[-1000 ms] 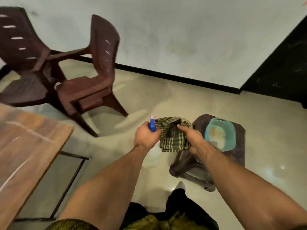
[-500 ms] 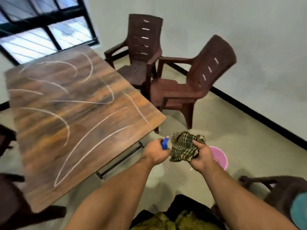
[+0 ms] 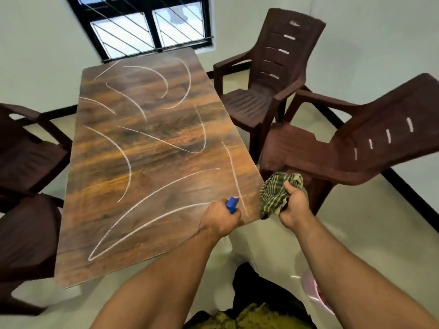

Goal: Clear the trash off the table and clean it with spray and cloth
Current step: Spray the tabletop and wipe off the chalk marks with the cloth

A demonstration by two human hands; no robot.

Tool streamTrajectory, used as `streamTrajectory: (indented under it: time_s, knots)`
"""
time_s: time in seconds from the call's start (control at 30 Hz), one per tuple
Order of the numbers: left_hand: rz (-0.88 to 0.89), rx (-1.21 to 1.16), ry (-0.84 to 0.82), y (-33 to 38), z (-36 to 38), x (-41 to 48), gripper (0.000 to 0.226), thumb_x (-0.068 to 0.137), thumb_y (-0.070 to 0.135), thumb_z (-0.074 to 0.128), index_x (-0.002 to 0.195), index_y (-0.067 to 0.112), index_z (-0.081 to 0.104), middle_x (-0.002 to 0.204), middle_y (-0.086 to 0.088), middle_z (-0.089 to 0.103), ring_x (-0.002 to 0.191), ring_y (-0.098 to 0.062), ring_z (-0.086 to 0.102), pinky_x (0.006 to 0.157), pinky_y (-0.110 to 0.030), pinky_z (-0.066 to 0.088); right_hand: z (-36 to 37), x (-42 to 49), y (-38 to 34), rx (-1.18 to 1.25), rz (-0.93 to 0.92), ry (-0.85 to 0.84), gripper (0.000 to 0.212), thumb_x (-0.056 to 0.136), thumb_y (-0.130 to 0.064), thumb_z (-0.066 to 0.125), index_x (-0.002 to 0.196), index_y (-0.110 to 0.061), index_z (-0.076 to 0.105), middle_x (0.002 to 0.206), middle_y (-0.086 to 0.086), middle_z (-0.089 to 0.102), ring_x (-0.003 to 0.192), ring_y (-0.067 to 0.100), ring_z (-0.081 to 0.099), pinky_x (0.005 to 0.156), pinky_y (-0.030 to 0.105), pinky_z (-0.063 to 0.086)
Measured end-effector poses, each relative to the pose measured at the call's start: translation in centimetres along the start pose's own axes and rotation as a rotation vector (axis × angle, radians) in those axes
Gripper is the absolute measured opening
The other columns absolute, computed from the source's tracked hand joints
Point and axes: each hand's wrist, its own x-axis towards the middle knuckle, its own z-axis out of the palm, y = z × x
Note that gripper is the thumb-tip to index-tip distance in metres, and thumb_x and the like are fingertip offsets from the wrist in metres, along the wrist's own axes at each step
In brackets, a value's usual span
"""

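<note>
Head view | change: the person has swung round to face the counter [image 3: 142, 162] — both hands now at its near right corner | left hand [image 3: 219, 218] wrapped round the blue-topped spray bottle [image 3: 232, 204] (body hidden) | right hand [image 3: 294, 207] clutching the checked cloth [image 3: 275, 194] | white streaks [image 3: 123, 157] across the counter, no trash seen — spraying likely next

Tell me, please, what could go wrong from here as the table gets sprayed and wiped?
1. The left hand holds the spray bottle at the near corner of the table, so mist could land on the floor or miss most of the white marks.
2. The cloth is bunched in the right hand; wiping with a wad may smear the marks rather than lift them.
3. The pink basin sits by the person's feet and could be kicked.
</note>
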Motion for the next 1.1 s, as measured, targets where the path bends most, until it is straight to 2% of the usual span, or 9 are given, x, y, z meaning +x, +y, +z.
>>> streamTrajectory:
  time_s: [0.13, 0.33, 0.47, 0.53, 0.6, 0.73, 0.83, 0.97, 1.1]
  knots:
    - [-0.1, -0.023, 0.027, 2.0, -0.5, 3.9, 0.031, 0.088, 0.033, 0.059, 0.065, 0.018, 0.045, 0.061, -0.001, 0.051, 0.055, -0.02, 0.047, 0.049, -0.029, 0.034, 2.6, 4.1, -3.8, -0.111, 0.022, -0.008, 0.029, 0.104, -0.026, 0.049, 0.097, -0.004, 0.067, 0.091, 0.012, 0.075, 0.088, 0.028, 0.068, 0.078, 0.043, 0.052]
    - [-0.184, -0.112, 0.038, 3.8, -1.4, 8.8, 0.019, 0.088, 0.032, 0.063, 0.076, 0.022, 0.052, 0.069, 0.002, 0.055, 0.066, -0.02, 0.052, 0.061, -0.029, 0.039, 6.8, 11.0, -5.4, -0.472, -0.147, -0.012, 0.016, 0.098, -0.018, 0.06, 0.11, -0.009, 0.068, 0.118, 0.013, 0.069, 0.107, 0.029, 0.066, 0.097, 0.044, 0.053]
    - [-0.23, -0.194, 0.082, 4.5, -2.2, 12.1, 0.02, 0.082, 0.033, 0.063, 0.071, 0.02, 0.053, 0.064, 0.0, 0.055, 0.059, -0.021, 0.051, 0.06, -0.035, 0.048, 10.7, 14.2, -5.6, -0.81, -0.287, -0.11, 0.014, 0.096, -0.016, 0.062, 0.11, -0.017, 0.067, 0.095, -0.005, 0.066, 0.09, 0.016, 0.061, 0.075, 0.018, 0.049]
    - [-0.227, -0.212, 0.099, 5.0, -3.0, 13.9, 0.02, 0.084, 0.033, 0.064, 0.073, 0.02, 0.053, 0.067, -0.002, 0.056, 0.063, -0.023, 0.054, 0.067, -0.039, 0.053, 13.2, 15.9, -5.6, -0.963, -0.297, -0.179, 0.021, 0.086, -0.029, 0.067, 0.106, -0.024, 0.067, 0.099, -0.007, 0.069, 0.096, 0.015, 0.063, 0.089, 0.028, 0.051]
    - [-0.226, -0.242, 0.11, 5.3, -3.8, 15.9, 0.021, 0.087, 0.031, 0.065, 0.073, 0.019, 0.054, 0.067, -0.001, 0.056, 0.065, -0.023, 0.055, 0.065, -0.036, 0.05, 15.5, 18.0, -5.6, -1.121, -0.352, -0.243, 0.046, 0.08, -0.036, 0.065, 0.125, -0.026, 0.063, 0.121, 0.0, 0.067, 0.115, 0.024, 0.06, 0.104, 0.036, 0.045]
    - [-0.253, -0.327, 0.159, 5.3, -5.4, 18.8, 0.021, 0.084, 0.029, 0.065, 0.071, 0.019, 0.052, 0.061, 0.001, 0.051, 0.057, -0.019, 0.049, 0.058, -0.031, 0.043, 20.3, 21.8, -5.7, -1.47, -0.529, -0.334, 0.047, 0.095, -0.017, 0.057, 0.14, -0.009, 0.049, 0.141, 0.019, 0.052, 0.127, 0.038, 0.05, 0.105, 0.035, 0.038]
    - [-0.258, -0.366, 0.197, 4.9, -6.2, 19.7, 0.018, 0.083, 0.029, 0.064, 0.072, 0.021, 0.052, 0.061, 0.002, 0.051, 0.056, -0.017, 0.048, 0.058, -0.031, 0.044, 22.8, 25.0, -4.9, -1.844, -0.551, -0.408, 0.056, 0.097, -0.035, 0.054, 0.143, -0.005, 0.044, 0.149, 0.025, 0.04, 0.138, 0.042, 0.036, 0.117, 0.044, 0.029]
    - [-0.292, -0.412, 0.22, 3.1, -7.2, 19.8, 0.021, 0.088, 0.022, 0.065, 0.071, 0.022, 0.052, 0.061, 0.003, 0.051, 0.055, -0.011, 0.047, 0.056, -0.027, 0.04, 22.4, 25.1, -1.3, -2.395, -0.564, -0.519, 0.071, 0.097, -0.063, 0.032, 0.15, -0.015, 0.037, 0.165, 0.018, 0.012, 0.151, 0.043, -0.008, 0.117, 0.062, -0.006]
    - [-0.283, -0.405, 0.225, 2.0, -7.7, 19.1, 0.028, 0.089, 0.019, 0.067, 0.066, 0.022, 0.05, 0.058, 0.006, 0.049, 0.052, -0.008, 0.043, 0.054, -0.025, 0.036, 16.3, 21.0, 0.6, -2.43, -0.792, -0.875, 0.072, 0.095, -0.063, 0.028, 0.153, -0.019, 0.034, 0.166, 0.013, 0.015, 0.151, 0.039, -0.014, 0.119, 0.062, -0.01]
